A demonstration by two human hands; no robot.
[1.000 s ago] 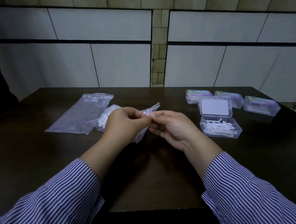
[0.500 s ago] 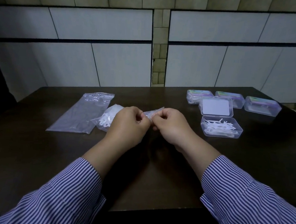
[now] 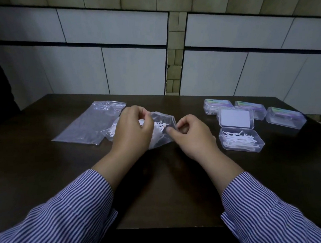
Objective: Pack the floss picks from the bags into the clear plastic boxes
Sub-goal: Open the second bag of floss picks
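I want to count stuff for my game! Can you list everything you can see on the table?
Table: 1, dark brown, under everything.
Empty bag: 1, clear, flat at left.
Bag of floss picks: 1, clear with white picks, centre, held open.
Open box: 1, clear, white picks inside, at right, lid flipped back.
Closed boxes: 3, clear with coloured labels, far right row.
Hands: left hand and right hand, each pinching the bag's mouth; striped sleeves.

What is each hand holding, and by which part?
Both hold the bag of floss picks by its open mouth: left hand pinches the left edge, right hand the right edge.
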